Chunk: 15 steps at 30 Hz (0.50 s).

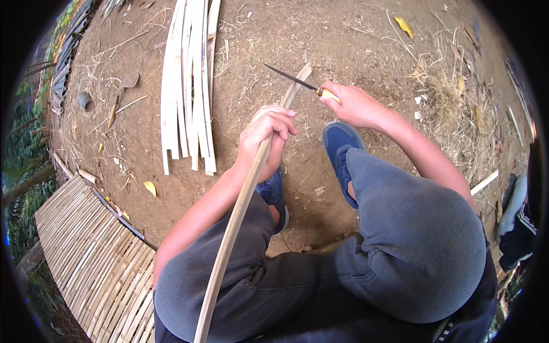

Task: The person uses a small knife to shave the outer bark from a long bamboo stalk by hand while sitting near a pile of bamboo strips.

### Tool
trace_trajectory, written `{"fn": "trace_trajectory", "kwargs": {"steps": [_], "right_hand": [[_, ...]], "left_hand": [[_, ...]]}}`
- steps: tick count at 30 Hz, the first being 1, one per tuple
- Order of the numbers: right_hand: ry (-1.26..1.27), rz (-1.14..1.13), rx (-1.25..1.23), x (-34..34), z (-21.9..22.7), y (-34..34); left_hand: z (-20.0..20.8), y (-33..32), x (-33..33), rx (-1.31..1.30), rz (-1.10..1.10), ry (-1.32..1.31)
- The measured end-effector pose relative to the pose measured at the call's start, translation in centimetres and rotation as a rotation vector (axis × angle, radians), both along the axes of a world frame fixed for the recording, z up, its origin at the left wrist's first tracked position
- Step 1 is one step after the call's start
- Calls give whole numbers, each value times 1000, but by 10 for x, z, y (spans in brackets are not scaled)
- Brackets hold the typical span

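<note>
I see my left hand (267, 132) clenched around the bamboo strip (240, 206), whose tip juts out beyond it. My right hand (351, 104) grips the knife (297, 81), blade lying across that tip.

A person seen from above, with 2 bare forearms and no sleeves in view, wears grey-blue trousers (423, 246) filling the lower centre and right of the frame, and blue shoes (338, 150) at centre.

Long pale bamboo strip (240, 206) slanting under dark knife (294, 79)
</note>
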State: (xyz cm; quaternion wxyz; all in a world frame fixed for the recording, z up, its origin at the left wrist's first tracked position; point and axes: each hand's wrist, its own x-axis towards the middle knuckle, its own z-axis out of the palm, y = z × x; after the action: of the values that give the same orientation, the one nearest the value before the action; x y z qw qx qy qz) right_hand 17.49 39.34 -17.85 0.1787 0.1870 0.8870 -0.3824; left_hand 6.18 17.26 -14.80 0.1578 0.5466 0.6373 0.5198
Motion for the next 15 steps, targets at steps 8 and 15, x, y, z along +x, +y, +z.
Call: {"fn": "trace_trajectory", "kwargs": {"steps": [8,15], "right_hand": [[98,109,208,16,21,-20],[23,146,175,11,38,-18]], "left_hand": [[-2,3,0,40,-63,28],[0,8,-2,30,-76,38]]}}
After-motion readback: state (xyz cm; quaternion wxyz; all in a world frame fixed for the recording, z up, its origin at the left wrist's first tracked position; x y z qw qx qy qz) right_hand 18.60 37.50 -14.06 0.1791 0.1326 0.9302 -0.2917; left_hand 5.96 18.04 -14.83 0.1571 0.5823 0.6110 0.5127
